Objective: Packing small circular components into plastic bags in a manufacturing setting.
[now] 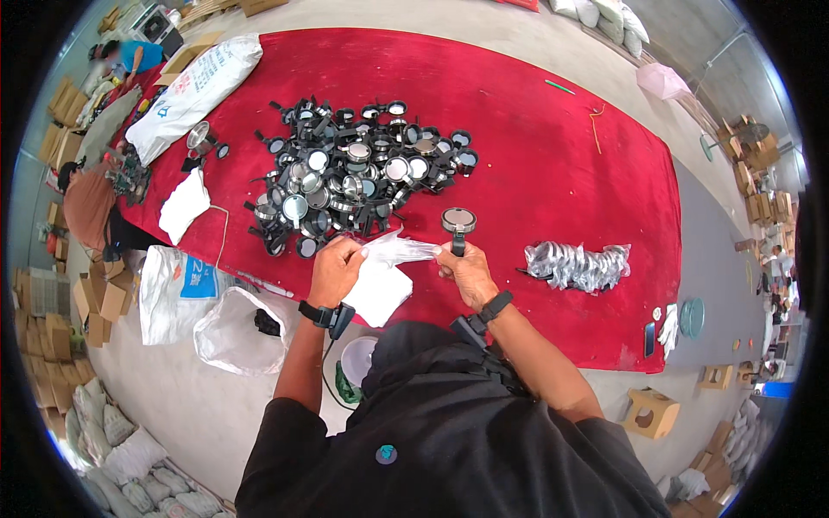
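Note:
My left hand (335, 269) pinches a thin clear plastic bag (401, 249), which is stretched sideways between both hands. My right hand (469, 272) is closed round the black handle of a round, silver-rimmed device (458, 219) standing upright from the fist; its fingertips also reach the bag's right end. The device's exact kind I cannot make out. Below the bag lies a white stack of bags or sheets (382, 298) at the table's near edge. Beyond my hands spreads a large heap of similar round devices (350, 186). To the right, several wrapped in clear plastic form a row (577, 266).
The red-covered table (535, 155) carries a white sack (194, 97), a white cloth-like piece (185, 207), a green pen (560, 87), a phone (649, 339) and white gloves (668, 331). An open white sack (242, 332) stands at its near left. Two people (91, 211) are at the far left.

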